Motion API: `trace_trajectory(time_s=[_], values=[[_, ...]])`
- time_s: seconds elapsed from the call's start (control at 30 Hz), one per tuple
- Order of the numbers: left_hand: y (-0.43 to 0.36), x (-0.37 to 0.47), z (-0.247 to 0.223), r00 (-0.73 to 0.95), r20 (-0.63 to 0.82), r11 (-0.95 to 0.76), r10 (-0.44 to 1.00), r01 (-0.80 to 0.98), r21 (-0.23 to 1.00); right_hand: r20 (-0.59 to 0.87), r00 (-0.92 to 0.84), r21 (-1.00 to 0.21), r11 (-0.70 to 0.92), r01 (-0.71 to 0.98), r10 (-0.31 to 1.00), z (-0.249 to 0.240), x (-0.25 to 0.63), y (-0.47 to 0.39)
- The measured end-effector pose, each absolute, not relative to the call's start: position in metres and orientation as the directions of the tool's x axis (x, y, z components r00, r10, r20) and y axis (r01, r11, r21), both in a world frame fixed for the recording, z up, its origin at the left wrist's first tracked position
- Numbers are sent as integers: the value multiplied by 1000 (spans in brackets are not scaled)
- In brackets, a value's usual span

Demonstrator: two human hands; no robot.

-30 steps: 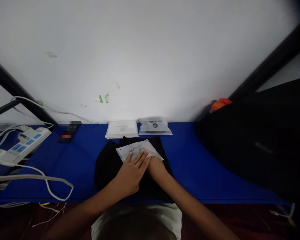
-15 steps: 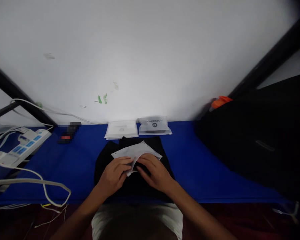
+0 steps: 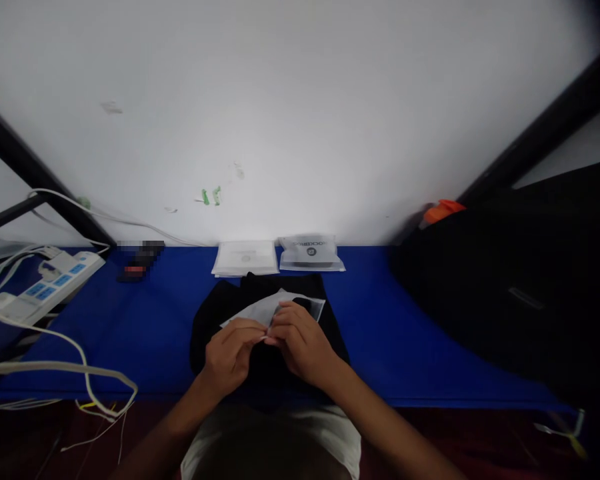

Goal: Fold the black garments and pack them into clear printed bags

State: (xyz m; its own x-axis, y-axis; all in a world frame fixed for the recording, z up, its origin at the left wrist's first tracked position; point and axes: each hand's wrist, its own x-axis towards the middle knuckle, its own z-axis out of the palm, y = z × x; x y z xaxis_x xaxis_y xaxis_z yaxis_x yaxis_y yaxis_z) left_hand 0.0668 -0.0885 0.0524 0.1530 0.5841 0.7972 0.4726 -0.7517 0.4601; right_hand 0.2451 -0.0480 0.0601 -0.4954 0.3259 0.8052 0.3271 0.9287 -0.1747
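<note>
A frosted zip bag (image 3: 260, 309) lies over folded black cloth (image 3: 210, 313), with something dark showing at its right end. My left hand (image 3: 233, 350) pinches the bag's near edge, thumb against fingers. Close beside it, my right hand (image 3: 300, 340) is closed on the same edge, and its fingers cover part of the bag. The fingertips of both hands nearly meet at the middle of that edge. Behind the cloth lie a white flat packet (image 3: 245, 257) and another frosted bag (image 3: 313, 255) with dark lettering and a round logo.
A white power strip (image 3: 55, 287) with plugs and loose cables stands at the left of the blue surface (image 3: 390, 333). Near the wall lies a dark, blurred-out object (image 3: 143, 260). A large black bag or cloth (image 3: 505, 287) fills the right side, with an orange item (image 3: 444, 211) behind it.
My right hand's fingers have come out from the bag's opening and closed on its edge. Both hands have drawn together, and the bag lies flatter.
</note>
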Motion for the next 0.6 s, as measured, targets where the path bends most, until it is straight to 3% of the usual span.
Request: trace_trajectory(time_s=[0.17,0.33,0.43,0.6], values=[[-96,46,74,20,826,-710,563,524,471,761,-549,-104,901,422,345,56,279,-21],[-95,42,76,-91,809,-682,580,489,544,666,-566,-221,853,472,486,46,308,-4],[-99,53,74,-7,784,-731,621,354,583,531,-650,-325,839,437,544,56,302,-15],[-106,68,77,243,804,-833,542,279,477,351,-826,-387,872,301,441,75,280,-32]])
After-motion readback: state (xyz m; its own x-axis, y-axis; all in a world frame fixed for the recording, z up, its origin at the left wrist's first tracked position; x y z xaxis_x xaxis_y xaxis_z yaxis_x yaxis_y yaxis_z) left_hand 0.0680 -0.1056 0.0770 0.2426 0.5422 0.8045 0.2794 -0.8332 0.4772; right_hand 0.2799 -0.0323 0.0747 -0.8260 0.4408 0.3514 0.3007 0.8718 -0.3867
